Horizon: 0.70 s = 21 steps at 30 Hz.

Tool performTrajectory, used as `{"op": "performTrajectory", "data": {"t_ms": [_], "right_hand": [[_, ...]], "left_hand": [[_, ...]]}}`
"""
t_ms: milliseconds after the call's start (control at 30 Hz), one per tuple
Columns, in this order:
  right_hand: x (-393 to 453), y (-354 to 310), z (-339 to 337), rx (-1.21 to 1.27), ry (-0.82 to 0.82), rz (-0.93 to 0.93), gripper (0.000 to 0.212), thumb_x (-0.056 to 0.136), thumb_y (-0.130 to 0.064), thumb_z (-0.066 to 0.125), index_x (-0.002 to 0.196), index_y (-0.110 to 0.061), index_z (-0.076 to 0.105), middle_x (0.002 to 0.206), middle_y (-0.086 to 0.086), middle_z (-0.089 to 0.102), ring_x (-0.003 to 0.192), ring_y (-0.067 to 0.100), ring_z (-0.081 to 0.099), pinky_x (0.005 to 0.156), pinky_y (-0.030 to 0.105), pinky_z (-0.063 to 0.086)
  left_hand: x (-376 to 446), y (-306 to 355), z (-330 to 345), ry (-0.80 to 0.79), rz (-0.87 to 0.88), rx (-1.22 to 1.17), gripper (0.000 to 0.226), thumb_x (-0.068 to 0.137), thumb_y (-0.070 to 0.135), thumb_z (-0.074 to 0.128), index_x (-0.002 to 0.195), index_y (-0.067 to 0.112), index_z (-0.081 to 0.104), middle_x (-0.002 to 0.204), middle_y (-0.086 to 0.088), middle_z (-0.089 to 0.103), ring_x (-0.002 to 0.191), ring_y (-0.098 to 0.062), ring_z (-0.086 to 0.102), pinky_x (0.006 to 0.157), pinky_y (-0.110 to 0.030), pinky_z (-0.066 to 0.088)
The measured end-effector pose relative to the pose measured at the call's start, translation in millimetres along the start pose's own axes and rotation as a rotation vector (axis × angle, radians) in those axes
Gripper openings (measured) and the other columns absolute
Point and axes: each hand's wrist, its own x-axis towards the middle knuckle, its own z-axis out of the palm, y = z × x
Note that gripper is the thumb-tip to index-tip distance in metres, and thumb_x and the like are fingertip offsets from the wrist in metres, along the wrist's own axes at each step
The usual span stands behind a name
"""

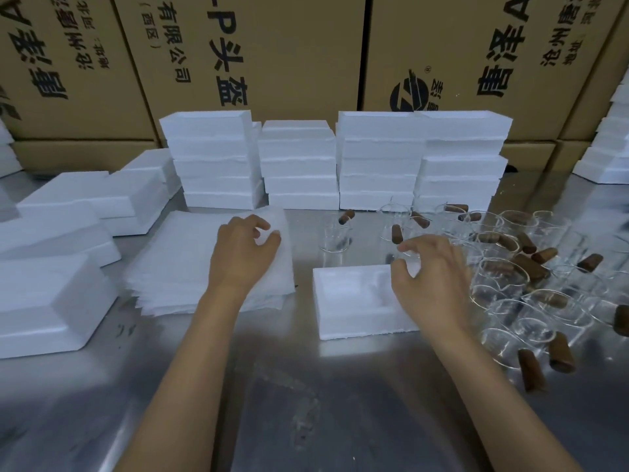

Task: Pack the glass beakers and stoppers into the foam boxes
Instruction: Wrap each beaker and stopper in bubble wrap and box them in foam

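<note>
An open white foam box (354,303) with moulded recesses lies on the steel table in front of me. My right hand (434,277) is at its far right corner, thumb inside and fingers outside, pinching the wall. My left hand (243,255) rests on a stack of thin white foam sheets (177,264) and pinches the top sheet near its right edge. Several clear glass beakers (510,281) crowd the table to the right, with brown stoppers (531,267) lying among them. One beaker (335,238) stands alone behind the box.
Tall stacks of foam boxes (218,158) line the back, in front of brown cardboard cartons (279,49). More foam boxes (51,301) lie at the left. More stoppers (561,352) lie near the right front. The steel table (306,403) stretches toward me.
</note>
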Motion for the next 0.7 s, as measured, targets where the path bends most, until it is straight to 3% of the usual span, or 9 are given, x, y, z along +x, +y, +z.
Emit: {"op": "performTrajectory", "data": {"t_ms": [133,233,300,433,567,700], "right_hand": [[22.6,-13.7,12.8,0.041,-0.115,-0.065,0.036,0.088,-0.010,0.053,0.123,-0.017,0.061,0.124,0.001,0.060,0.123,0.025,0.046,0.104,0.044,0.035],[57.5,-22.9,32.1,-0.015,-0.264,-0.089,0.056,0.084,0.000,0.047,0.138,-0.014,0.049,0.135,0.009,0.056,0.131,0.029,0.042,0.106,0.043,0.033],[83.7,-26.7,46.6,-0.112,-0.387,-0.117,0.067,0.084,0.002,0.046,0.148,-0.014,0.038,0.149,0.013,0.044,0.143,0.029,0.031,0.111,0.043,0.027],[123.6,-21.8,73.9,-0.428,-0.544,-0.355,0.071,0.089,-0.006,0.046,0.154,-0.021,0.024,0.166,-0.003,0.010,0.153,0.022,-0.003,0.120,0.046,0.008],[141.1,-12.6,86.0,-0.550,-0.661,-0.370,0.062,0.093,-0.016,0.047,0.150,-0.034,0.033,0.167,-0.004,-0.001,0.152,0.025,-0.014,0.121,0.048,0.000],[140.1,-6.0,88.5,-0.550,-0.560,-0.401,0.038,0.093,-0.027,0.057,0.131,-0.032,0.055,0.165,-0.006,0.015,0.153,0.024,-0.005,0.120,0.046,0.005]], "left_hand": [[-0.5,0.5,5.1,-0.014,0.006,0.058,0.027,0.090,0.036,0.066,0.111,0.018,0.067,0.113,-0.005,0.059,0.114,-0.024,0.048,0.090,-0.031,0.039],[-0.6,0.7,6.7,0.004,0.005,0.041,0.021,0.090,0.027,0.067,0.107,0.014,0.067,0.112,-0.006,0.060,0.112,-0.025,0.049,0.086,-0.027,0.038],[-0.3,0.4,6.2,0.044,0.001,0.005,0.013,0.090,0.018,0.064,0.100,0.011,0.068,0.106,-0.003,0.062,0.108,-0.023,0.053,0.081,-0.026,0.038],[2.7,-1.8,2.8,0.094,-0.048,-0.052,0.009,0.092,0.013,0.059,0.092,0.012,0.068,0.096,0.003,0.067,0.088,-0.014,0.056,0.073,-0.023,0.036],[7.7,-5.6,-1.0,0.072,-0.079,-0.129,0.013,0.094,0.010,0.055,0.089,0.015,0.066,0.098,0.003,0.066,0.081,-0.015,0.057,0.061,-0.020,0.037],[8.8,-6.2,-1.7,0.088,-0.048,-0.164,0.017,0.093,0.002,0.052,0.085,0.012,0.063,0.101,0.000,0.059,0.085,-0.017,0.056,0.060,-0.014,0.035]]}}
